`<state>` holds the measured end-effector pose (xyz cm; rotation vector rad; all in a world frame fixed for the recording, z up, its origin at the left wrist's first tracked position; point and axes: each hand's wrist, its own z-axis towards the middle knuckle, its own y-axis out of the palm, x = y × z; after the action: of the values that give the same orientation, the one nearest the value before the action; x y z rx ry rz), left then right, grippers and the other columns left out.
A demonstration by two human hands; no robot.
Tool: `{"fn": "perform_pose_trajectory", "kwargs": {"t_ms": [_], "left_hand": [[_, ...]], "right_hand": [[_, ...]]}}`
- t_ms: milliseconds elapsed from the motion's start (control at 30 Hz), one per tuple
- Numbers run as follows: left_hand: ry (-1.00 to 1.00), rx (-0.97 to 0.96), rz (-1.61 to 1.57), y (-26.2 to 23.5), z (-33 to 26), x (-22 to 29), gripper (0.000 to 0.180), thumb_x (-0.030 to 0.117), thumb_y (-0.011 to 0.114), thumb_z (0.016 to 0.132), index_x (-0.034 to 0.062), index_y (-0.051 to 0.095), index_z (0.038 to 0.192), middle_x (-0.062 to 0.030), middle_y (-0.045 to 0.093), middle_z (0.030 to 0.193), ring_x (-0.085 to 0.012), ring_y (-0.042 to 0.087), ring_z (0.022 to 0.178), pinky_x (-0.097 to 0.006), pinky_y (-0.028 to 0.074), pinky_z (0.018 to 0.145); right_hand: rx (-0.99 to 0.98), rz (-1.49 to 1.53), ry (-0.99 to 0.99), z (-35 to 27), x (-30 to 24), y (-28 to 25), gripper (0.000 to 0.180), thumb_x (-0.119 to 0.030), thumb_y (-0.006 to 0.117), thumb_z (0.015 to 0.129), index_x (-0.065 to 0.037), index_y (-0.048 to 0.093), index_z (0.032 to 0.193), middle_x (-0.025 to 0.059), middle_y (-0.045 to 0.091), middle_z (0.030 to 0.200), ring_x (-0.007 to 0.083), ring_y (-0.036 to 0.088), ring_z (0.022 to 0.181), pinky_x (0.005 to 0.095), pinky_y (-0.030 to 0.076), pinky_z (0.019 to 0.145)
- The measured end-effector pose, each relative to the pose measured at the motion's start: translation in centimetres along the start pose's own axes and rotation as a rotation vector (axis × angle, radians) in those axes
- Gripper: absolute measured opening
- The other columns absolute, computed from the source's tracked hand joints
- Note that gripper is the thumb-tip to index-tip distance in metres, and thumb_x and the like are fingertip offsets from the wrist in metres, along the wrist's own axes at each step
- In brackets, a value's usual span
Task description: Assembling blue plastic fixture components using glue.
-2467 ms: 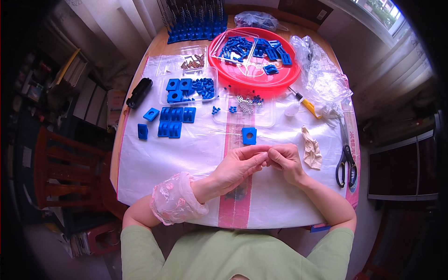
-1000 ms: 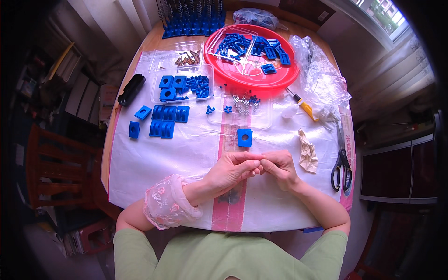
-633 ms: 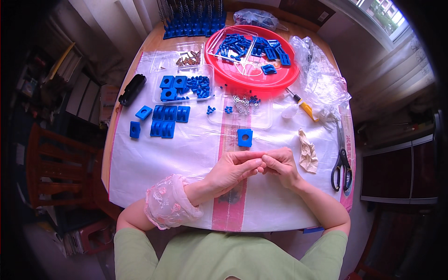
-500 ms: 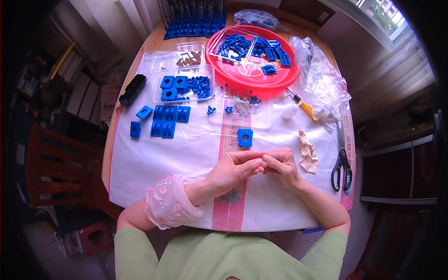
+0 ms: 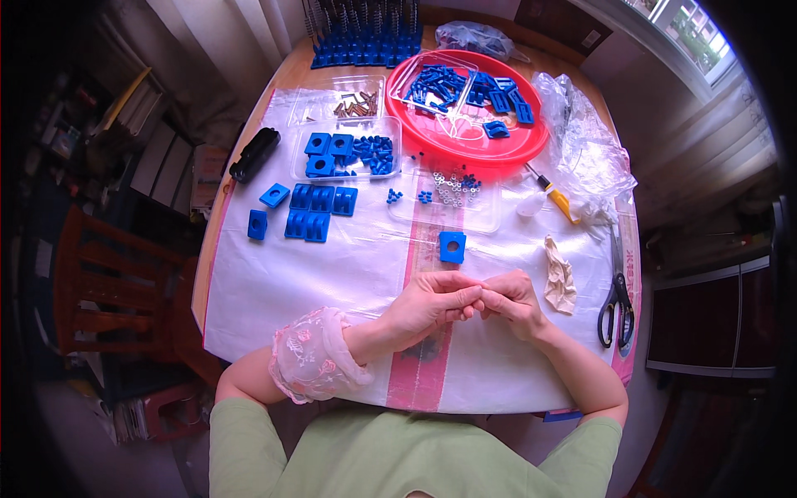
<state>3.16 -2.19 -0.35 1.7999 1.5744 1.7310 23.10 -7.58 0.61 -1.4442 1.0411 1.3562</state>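
My left hand [image 5: 427, 303] and my right hand [image 5: 516, 300] meet fingertip to fingertip just above the white plastic sheet [image 5: 315, 274] at the near middle of the table. Both pinch something too small to make out. A lace cuff covers my left wrist. A blue square block with a hole [image 5: 452, 246] lies on the sheet just beyond my fingers, apart from them. A dark patch shows under my left hand.
Farther back are a clear tray of small nuts [image 5: 448, 192], loose blue blocks [image 5: 320, 212], a clear box of blue parts [image 5: 349, 149] and a red tray [image 5: 531, 145]. Scissors [image 5: 616, 299], a crumpled beige cloth [image 5: 560, 274] and a yellow-handled screwdriver [image 5: 560, 201] lie right. A wooden chair [image 5: 108, 274] stands left.
My hands stay pinched together in the same spot, with only small finger shifts. The view has tilted slightly since the earliest frame. Nothing on the table has moved.
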Motion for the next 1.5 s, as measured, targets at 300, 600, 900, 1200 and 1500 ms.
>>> {"fn": "perform_pose_trajectory", "kwargs": {"t_ms": [300, 600, 900, 1200, 1500], "left_hand": [[0.160, -0.028, 0.305, 3.0, -2.2, 3.3, 0.028, 0.012, 0.054, 0.100, 0.0031, 0.052, 0.127, -0.0080, 0.063, 0.102, -0.0086, 0.059, 0.080, -0.023, 0.049, 0.071], [0.361, 0.055, 0.629, 4.8, -8.6, 11.2, 0.028, 0.000, 0.052, 0.094, -0.0012, 0.053, 0.122, -0.0133, 0.061, 0.113, -0.0106, 0.061, 0.082, -0.024, 0.048, 0.067], [0.592, 0.936, 1.913, -6.1, -10.7, 13.9, 0.013, 0.010, 0.072, 0.086, 0.0000, 0.069, 0.094, -0.0110, 0.064, 0.086, -0.0216, 0.063, 0.073, -0.031, 0.049, 0.066], [0.567, 0.862, 2.082, -7.5, -7.5, 11.9, 0.024, 0.016, 0.080, 0.080, 0.0002, 0.062, 0.084, -0.0133, 0.062, 0.083, -0.0260, 0.062, 0.077, -0.036, 0.051, 0.068], [0.554, 0.656, 2.013, -4.5, -6.4, 9.8, 0.024, 0.015, 0.078, 0.079, 0.0014, 0.060, 0.087, -0.0142, 0.065, 0.087, -0.0288, 0.065, 0.080, -0.038, 0.052, 0.069]], "right_hand": [[0.238, 0.092, 0.039, 0.2, 0.0, 0.7, 0.025, -0.016, 0.047, 0.102, -0.001, 0.058, 0.085, -0.0025, 0.045, 0.059, 0.0050, 0.040, 0.054, 0.0243, 0.029, 0.049], [0.261, 0.087, -0.015, 0.3, 0.4, 1.1, 0.011, -0.001, 0.048, 0.098, 0.000, 0.058, 0.102, -0.0031, 0.047, 0.063, 0.0028, 0.039, 0.055, 0.0228, 0.028, 0.048], [0.138, -0.001, -0.046, 0.3, 0.0, 0.8, 0.015, -0.005, 0.053, 0.092, 0.002, 0.066, 0.090, -0.0037, 0.045, 0.058, 0.0034, 0.039, 0.054, 0.0234, 0.028, 0.049], [0.150, -0.161, -0.089, 0.4, 0.4, 0.8, 0.019, -0.010, 0.057, 0.093, 0.002, 0.069, 0.083, -0.0007, 0.047, 0.057, 0.0038, 0.040, 0.052, 0.0247, 0.029, 0.048], [0.159, -0.190, -0.099, 0.4, 0.4, 0.9, 0.017, -0.009, 0.059, 0.092, 0.003, 0.069, 0.084, 0.0004, 0.051, 0.058, 0.0033, 0.040, 0.052, 0.0249, 0.030, 0.047]]}}
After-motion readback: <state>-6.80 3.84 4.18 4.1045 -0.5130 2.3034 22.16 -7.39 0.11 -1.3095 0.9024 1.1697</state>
